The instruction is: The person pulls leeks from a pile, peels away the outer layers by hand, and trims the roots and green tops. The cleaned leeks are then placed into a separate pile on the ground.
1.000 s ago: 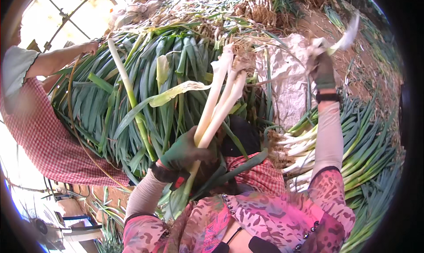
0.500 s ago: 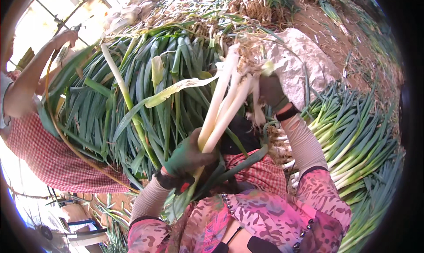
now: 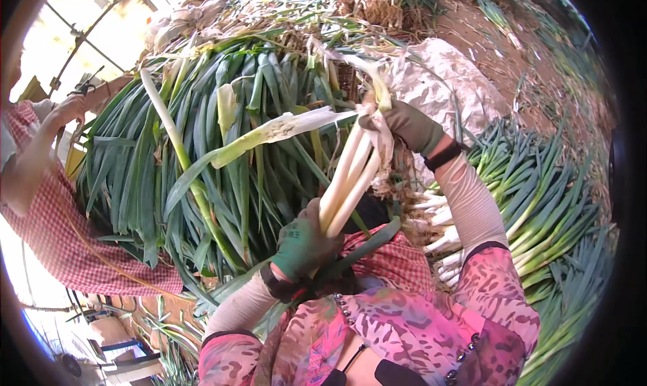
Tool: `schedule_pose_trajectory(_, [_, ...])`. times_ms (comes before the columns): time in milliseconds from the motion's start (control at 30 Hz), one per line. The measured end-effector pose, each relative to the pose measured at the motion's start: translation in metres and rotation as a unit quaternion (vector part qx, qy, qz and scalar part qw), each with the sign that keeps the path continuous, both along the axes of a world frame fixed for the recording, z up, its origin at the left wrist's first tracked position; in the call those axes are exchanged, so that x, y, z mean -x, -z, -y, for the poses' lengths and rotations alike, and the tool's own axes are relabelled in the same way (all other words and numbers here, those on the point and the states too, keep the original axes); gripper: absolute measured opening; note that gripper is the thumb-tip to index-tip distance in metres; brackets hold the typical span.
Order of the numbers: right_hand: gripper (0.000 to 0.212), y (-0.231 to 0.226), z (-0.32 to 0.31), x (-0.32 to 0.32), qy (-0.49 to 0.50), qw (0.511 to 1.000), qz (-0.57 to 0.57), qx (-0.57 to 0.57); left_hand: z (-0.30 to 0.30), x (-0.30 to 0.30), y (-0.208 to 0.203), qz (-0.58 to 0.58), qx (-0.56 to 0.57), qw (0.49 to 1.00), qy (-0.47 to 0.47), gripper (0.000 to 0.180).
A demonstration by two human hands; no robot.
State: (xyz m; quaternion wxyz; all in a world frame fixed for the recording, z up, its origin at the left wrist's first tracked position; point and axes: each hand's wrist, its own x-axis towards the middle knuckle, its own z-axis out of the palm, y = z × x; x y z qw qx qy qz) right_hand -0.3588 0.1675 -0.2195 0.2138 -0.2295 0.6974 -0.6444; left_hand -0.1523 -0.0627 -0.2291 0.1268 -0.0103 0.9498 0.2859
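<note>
My left hand, in a green glove, is closed round the white shafts of a small bunch of long green onions. The bunch slants up and away from me, roots at the far end. My right hand, in an olive glove, is closed at that root end, its fingers on pale papery outer skin. A long half-dried outer leaf, white and yellow-green, stretches left from the root end. It lies above a large heap of dark green onion leaves. Some of the roots are behind my right hand.
To the right lie many cleaned green onions, white ends toward me. A crumpled pale sack lies beyond my right hand. Another person's hand shows at the left, beside a red checked cloth. Rooted onion bundles stand far back.
My right hand has moved left onto the root end, now gripping the outer skin there. The root end has come lower, and my left hand shifted slightly right. The other person's arm dropped.
</note>
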Motion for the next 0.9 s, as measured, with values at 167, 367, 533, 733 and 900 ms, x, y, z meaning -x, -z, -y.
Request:
schedule_pose_trajectory(167, [0.022,0.05,-0.039,0.026,-0.101,0.885,-0.44,-0.111,-0.006,-0.007,0.013,-0.025,0.028,0.999,0.005,0.062])
schedule_pose_trajectory(367, [0.023,0.047,-0.145,0.07,0.147,0.959,-0.208,-0.124,-0.002,-0.009,0.002,0.021,-0.037,0.999,0.006,0.06])
schedule_pose_trajectory(533, [0.024,-0.021,-0.126,0.047,0.082,0.99,-0.109,0.031,-0.001,-0.008,0.017,0.006,-0.013,1.0,0.001,0.063])
schedule_pose_trajectory(733, [0.021,0.021,0.001,0.005,-0.118,0.851,-0.412,-0.304,-0.008,-0.014,0.026,0.013,0.04,0.999,0.011,0.065])
schedule_pose_trajectory(900, [0.021,0.03,-0.033,0.042,-0.045,0.918,-0.384,-0.087,-0.003,-0.017,0.012,0.021,-0.015,1.0,-0.006,0.066])
